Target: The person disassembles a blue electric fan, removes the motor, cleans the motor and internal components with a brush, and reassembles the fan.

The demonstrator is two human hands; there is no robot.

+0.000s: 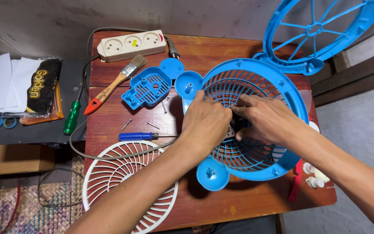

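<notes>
On a red wooden table (pixel 221 203), both hands pressed into the centre of a blue fan guard (pixel 282 86), lying flat near the table's right edge. Left hand (pixel 206 123) curled over the hub, fingers bent down onto the grille; whether anything was gripped could not be told. Right hand (pixel 262 119) likewise half-closed, fingertips meeting the left at a dark part in the middle. Already taken apart, by the look of it: a small blue cover (pixel 148 90), loose screws (pixel 153 125), a white grille (pixel 117 182) and a second blue guard (pixel 321 30) propped behind. Lying unused nearby: a blue screwdriver (pixel 137 136), a green screwdriver (pixel 72 117), a brush (pixel 115 82). Hub work apparently unfinished.
</notes>
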